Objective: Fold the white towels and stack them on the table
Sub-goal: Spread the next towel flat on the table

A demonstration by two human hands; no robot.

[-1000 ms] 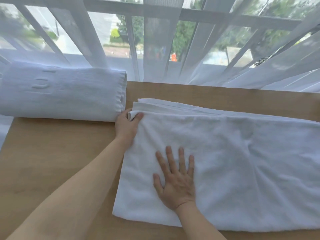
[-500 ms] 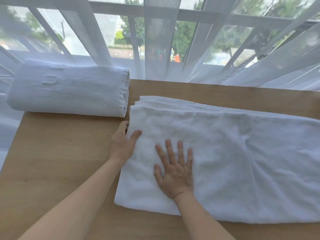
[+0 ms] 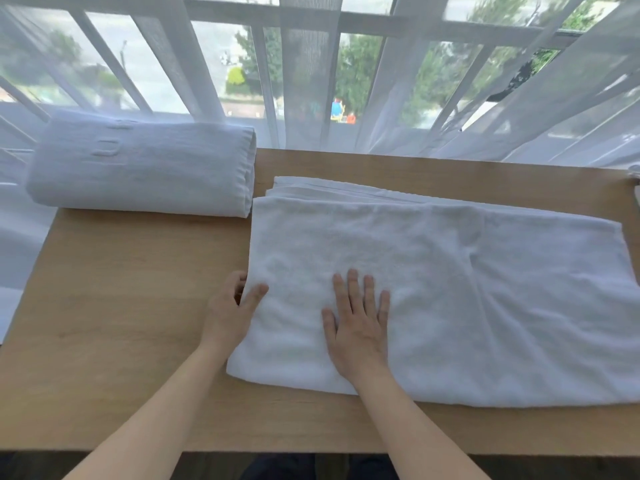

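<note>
Your left hand (image 3: 231,308) grips the towel (image 3: 433,289) at its left edge, thumb on top; your right hand (image 3: 360,320) presses it flat, fingers released. The towel's long axis runs rightward across the counter (image 3: 121,306), away from both hands.

Towel (image 3: 433,289) at centre-right: plain white, terry texture, no print; folded towel (image 3: 142,171) upper left: also white, w/ faint tone-on-tone embossed marks. Table (image 3: 121,306): light tan wood, soft grain. Curtain (image 3: 519,98) across top: sheer white w/ vertical pleat stripes, green trees plus small blue, yellow & orange-red spots showing through at top centre.
</note>
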